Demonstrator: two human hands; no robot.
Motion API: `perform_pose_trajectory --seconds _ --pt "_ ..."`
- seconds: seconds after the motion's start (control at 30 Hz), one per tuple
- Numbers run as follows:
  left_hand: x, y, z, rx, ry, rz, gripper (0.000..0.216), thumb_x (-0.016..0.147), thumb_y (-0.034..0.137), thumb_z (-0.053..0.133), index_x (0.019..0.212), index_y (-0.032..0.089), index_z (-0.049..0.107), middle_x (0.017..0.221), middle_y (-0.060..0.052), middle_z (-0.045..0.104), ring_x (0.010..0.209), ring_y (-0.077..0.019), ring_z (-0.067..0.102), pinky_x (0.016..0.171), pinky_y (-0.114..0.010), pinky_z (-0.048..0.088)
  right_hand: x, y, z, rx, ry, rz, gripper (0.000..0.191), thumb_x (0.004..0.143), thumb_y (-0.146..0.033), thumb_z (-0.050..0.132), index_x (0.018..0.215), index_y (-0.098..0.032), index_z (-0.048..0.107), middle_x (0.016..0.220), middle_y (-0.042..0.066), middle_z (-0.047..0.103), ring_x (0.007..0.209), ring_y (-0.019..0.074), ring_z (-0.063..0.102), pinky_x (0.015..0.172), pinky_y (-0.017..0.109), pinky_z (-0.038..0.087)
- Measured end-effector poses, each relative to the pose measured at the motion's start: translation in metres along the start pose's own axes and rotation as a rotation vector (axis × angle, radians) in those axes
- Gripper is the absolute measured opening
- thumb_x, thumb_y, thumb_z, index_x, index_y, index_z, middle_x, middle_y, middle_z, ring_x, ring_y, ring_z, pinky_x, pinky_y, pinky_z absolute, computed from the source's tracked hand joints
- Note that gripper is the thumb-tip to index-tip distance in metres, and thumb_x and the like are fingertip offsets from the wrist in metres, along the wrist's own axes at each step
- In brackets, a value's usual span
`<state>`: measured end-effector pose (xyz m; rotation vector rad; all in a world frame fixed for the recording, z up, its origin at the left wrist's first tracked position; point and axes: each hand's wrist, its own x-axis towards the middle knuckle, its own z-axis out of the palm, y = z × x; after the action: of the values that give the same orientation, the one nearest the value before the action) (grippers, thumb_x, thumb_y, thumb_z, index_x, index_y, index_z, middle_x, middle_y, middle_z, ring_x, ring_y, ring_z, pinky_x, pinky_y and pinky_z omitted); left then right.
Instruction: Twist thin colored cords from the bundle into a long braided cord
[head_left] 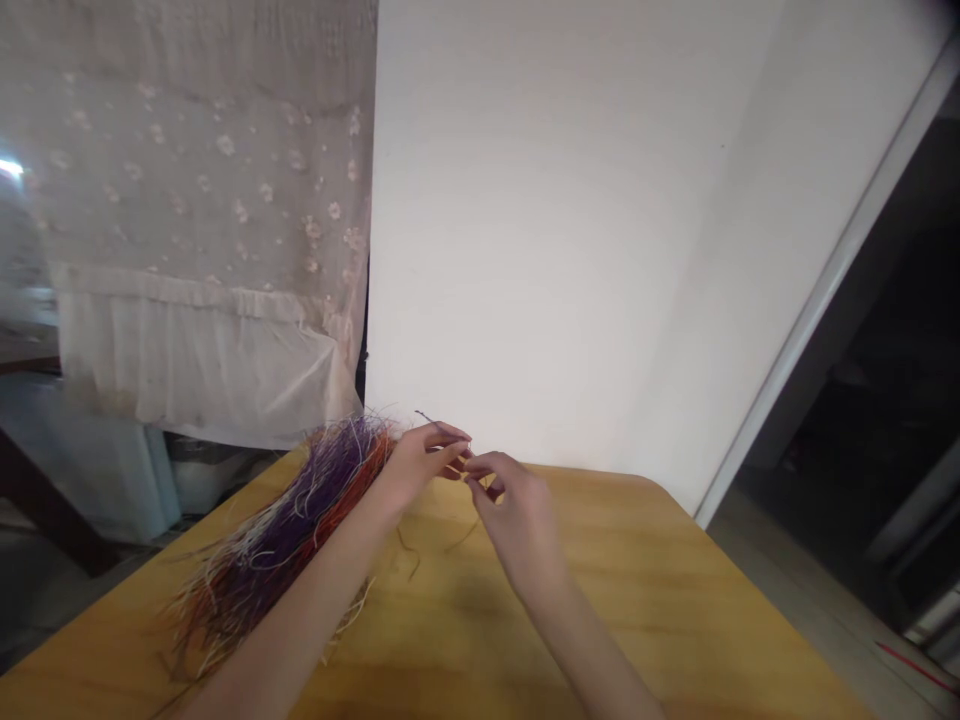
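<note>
Looks like somebody's home to me, maybe a spare room used for crafts. I see a lace curtain (195, 200) with little flowers hanging on the left and a plain white wall (562, 250) with a wooden table (675, 600) set against it. 1 bundle of coloured strands (285, 530) lies along the table's left edge. There's a dark doorway (885, 400) on the right.

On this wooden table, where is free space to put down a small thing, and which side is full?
Free: the bare table right of the right hand, up to the wall. Between the forearms lie only a few loose strands. Crowded: the left side, where the bundle of coloured strands lies beside the left hand.
</note>
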<state>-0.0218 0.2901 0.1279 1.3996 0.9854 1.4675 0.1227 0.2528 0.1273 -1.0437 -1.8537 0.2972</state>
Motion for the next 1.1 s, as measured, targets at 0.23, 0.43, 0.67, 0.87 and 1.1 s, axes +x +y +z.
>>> perform_pose_trajectory --seconds 0.23,0.43,0.67,0.87,1.1 --pt "0.0 0.005 -0.01 -0.094 -0.043 -0.06 0.028 0.063 0.033 0.079 0.075 0.013 0.064 0.064 -0.001 0.064 0.059 -0.0126 0.061 0.059 -0.026 0.054 0.01 0.007 -0.026 0.04 0.115 0.084 0.012 0.078 -0.019 0.053 0.08 -0.022 0.064 0.08 0.002 0.07 0.057 0.0146 0.056 0.059 0.027 0.045" --pt "0.0 -0.006 0.0 -0.158 -0.016 -0.059 0.033 0.06 0.035 0.081 0.068 0.014 0.057 0.064 0.0 0.064 0.055 -0.0129 0.061 0.055 -0.028 0.054 0.007 -0.004 -0.032 0.078 0.129 0.102 0.011 0.079 -0.019 0.052 0.078 -0.021 0.062 0.08 0.002 0.069 0.058 0.0148 0.058 0.056 0.028 0.045" --pt "-0.007 -0.012 0.014 -0.221 0.14 -0.008 0.033 0.062 0.038 0.079 0.071 0.016 0.057 0.065 0.001 0.064 0.064 -0.0128 0.063 0.064 -0.027 0.054 0.001 -0.008 -0.006 0.099 -0.062 0.111 0.016 0.075 -0.009 0.049 0.072 -0.02 0.06 0.071 0.0 0.067 0.047 0.0113 0.054 0.048 0.024 0.041" --pt "0.002 -0.017 0.001 -0.201 0.172 -0.015 0.032 0.059 0.037 0.082 0.072 0.014 0.064 0.067 -0.001 0.066 0.063 -0.0115 0.062 0.066 -0.026 0.053 -0.003 -0.007 -0.014 0.133 -0.339 0.107 0.02 0.071 -0.006 0.052 0.073 -0.021 0.065 0.058 -0.001 0.066 0.052 0.0137 0.061 0.05 0.022 0.042" --pt "0.001 -0.008 -0.004 -0.134 -0.035 -0.015 0.025 0.063 0.032 0.081 0.077 0.014 0.071 0.072 -0.004 0.069 0.07 -0.0154 0.064 0.07 -0.028 0.053 0.005 -0.002 -0.044 0.056 -0.042 0.151 0.016 0.086 -0.029 0.048 0.084 -0.024 0.064 0.083 0.001 0.068 0.046 0.0101 0.054 0.047 0.024 0.038"
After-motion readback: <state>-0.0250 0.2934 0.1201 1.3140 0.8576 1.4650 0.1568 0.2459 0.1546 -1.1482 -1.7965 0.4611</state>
